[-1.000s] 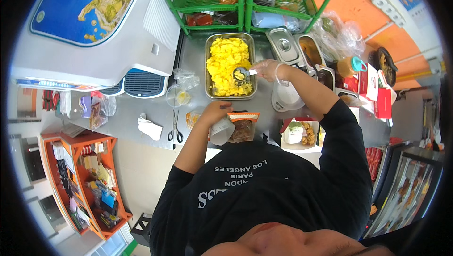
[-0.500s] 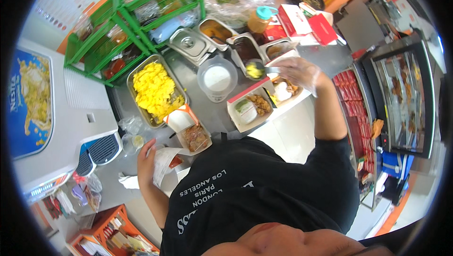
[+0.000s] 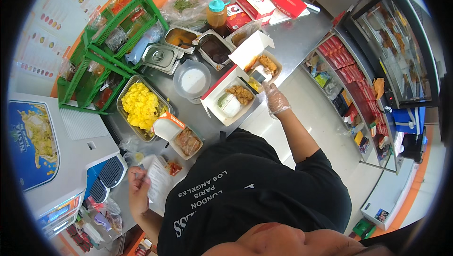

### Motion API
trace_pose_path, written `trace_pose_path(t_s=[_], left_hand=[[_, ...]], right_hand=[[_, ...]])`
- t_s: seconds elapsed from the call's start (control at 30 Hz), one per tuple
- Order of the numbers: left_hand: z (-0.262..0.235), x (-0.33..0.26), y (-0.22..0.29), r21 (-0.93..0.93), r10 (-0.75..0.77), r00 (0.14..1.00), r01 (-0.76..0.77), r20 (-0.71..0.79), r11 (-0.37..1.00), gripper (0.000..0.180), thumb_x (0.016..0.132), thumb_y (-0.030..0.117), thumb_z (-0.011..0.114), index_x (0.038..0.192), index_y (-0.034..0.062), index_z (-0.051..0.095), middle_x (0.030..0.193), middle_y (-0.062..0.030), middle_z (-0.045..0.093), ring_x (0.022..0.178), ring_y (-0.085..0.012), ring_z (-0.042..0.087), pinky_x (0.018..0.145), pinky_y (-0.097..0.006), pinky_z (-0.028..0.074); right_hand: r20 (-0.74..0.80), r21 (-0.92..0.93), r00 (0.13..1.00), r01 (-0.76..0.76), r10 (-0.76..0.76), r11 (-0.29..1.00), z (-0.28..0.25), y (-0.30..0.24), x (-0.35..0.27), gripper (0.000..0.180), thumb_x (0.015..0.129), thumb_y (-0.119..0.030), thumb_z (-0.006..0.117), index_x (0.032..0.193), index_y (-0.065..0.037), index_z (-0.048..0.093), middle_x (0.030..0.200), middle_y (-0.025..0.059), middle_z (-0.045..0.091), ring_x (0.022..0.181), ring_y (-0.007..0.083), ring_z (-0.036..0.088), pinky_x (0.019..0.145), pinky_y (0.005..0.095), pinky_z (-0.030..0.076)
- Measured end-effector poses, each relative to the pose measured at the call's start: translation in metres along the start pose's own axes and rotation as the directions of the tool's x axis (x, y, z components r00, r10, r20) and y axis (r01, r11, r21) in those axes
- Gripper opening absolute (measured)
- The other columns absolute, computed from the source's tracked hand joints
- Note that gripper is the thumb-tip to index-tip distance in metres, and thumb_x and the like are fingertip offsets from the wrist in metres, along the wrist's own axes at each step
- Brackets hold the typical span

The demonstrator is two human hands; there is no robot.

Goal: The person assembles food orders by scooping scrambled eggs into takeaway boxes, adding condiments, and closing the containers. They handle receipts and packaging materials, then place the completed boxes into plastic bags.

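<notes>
Since half a second ago your view has swung a little, and your right hand [image 3: 275,99], gloved, has drawn closer to the far food box [image 3: 262,67], while your left hand [image 3: 138,186] has come down to the papers [image 3: 158,180] at the near tabletop [image 3: 292,34] edge.

Judging by the spread, you are well into filling the boxes. The middle box [image 3: 230,101] already holds rice and a fried piece. The far box has fried food and a yellow side, and both lids stand open. A third, smaller box [image 3: 185,140] nearer you holds brownish food, also unclosed. So the filling looks mostly done; closing the boxes seems left.

Your right arm reaches forward and out, elbow bent, the hand closed on a small metal scoop [image 3: 257,76] over the far box. Your left arm is tucked in low, the hand pinching the papers' edge; I cannot tell how firmly.

The tray [image 3: 140,106] of yellow egg sits left of the boxes, with the white tub [image 3: 192,81] and sauce pans [image 3: 214,48] beyond.
</notes>
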State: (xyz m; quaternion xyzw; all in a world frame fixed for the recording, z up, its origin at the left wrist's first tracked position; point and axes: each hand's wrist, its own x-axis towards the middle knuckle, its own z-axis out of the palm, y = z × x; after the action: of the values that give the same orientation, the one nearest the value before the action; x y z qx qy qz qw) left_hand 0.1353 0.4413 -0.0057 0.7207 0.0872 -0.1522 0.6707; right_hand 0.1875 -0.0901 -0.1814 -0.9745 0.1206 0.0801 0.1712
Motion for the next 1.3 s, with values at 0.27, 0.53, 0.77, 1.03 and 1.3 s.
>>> trace_pose_path(t_s=[0.27, 0.53, 0.77, 1.03, 1.3], left_hand=[[0.046, 0.036, 0.034, 0.011, 0.538, 0.837, -0.54, -0.094, 0.842, 0.045, 0.097, 0.034, 0.059, 0.125, -0.0001, 0.056, 0.13, -0.0126, 0.049, 0.128, -0.0238, 0.049, 0.108, -0.037, 0.039], [0.081, 0.027, 0.079, -0.156, 0.633, 0.77, -0.636, -0.076, 0.755, 0.09, 0.091, 0.074, 0.041, 0.146, 0.0033, 0.04, 0.147, -0.0103, 0.027, 0.14, -0.0341, 0.038, 0.1, -0.05, 0.051], [0.072, 0.013, 0.087, -0.206, 0.625, 0.772, -0.634, -0.115, 0.745, 0.092, 0.089, 0.074, 0.039, 0.15, 0.0048, 0.036, 0.149, -0.0112, 0.024, 0.14, -0.0367, 0.04, 0.073, -0.04, 0.064], [0.064, 0.001, 0.084, -0.145, 0.645, 0.751, -0.66, -0.137, 0.737, 0.09, 0.091, 0.073, 0.036, 0.15, 0.0056, 0.036, 0.148, -0.0129, 0.025, 0.14, -0.0366, 0.041, 0.065, -0.032, 0.061], [0.063, -0.004, 0.086, -0.126, 0.649, 0.746, -0.666, -0.15, 0.736, 0.091, 0.091, 0.073, 0.035, 0.15, 0.0044, 0.036, 0.146, -0.0136, 0.026, 0.14, -0.0361, 0.041, 0.065, -0.03, 0.061]], right_hand=[[-0.028, 0.031, 0.999, 0.016, -0.015, 0.999, 0.017, 0.013, -0.007, 0.067, 0.087, 0.009, 0.043, 0.151, -0.009, 0.037, 0.131, 0.0259, 0.052, 0.117, 0.042, 0.06, 0.098, 0.0463, 0.051], [-0.223, 0.158, 0.967, 0.162, -0.125, 0.974, 0.037, 0.052, 0.0, 0.059, 0.093, 0.008, 0.039, 0.149, -0.007, 0.044, 0.133, 0.0265, 0.055, 0.126, 0.0381, 0.054, 0.109, 0.0469, 0.042], [-0.486, 0.499, 0.873, 0.307, -0.031, 0.81, 0.058, 0.094, 0.023, 0.043, 0.101, -0.001, 0.043, 0.143, -0.002, 0.052, 0.125, 0.0198, 0.059, 0.114, 0.0296, 0.058, 0.099, 0.0388, 0.047], [-0.481, 0.248, 0.866, 0.282, -0.135, 0.927, 0.031, 0.071, 0.026, 0.043, 0.11, -0.021, 0.034, 0.144, -0.001, 0.052, 0.13, 0.019, 0.058, 0.12, 0.0297, 0.056, 0.103, 0.0391, 0.044], [-0.49, 0.574, 0.868, 0.385, -0.073, 0.723, 0.047, 0.088, 0.039, 0.054, 0.111, -0.036, 0.033, 0.143, 0.004, 0.05, 0.137, 0.0179, 0.056, 0.131, 0.028, 0.051, 0.111, 0.039, 0.037]])
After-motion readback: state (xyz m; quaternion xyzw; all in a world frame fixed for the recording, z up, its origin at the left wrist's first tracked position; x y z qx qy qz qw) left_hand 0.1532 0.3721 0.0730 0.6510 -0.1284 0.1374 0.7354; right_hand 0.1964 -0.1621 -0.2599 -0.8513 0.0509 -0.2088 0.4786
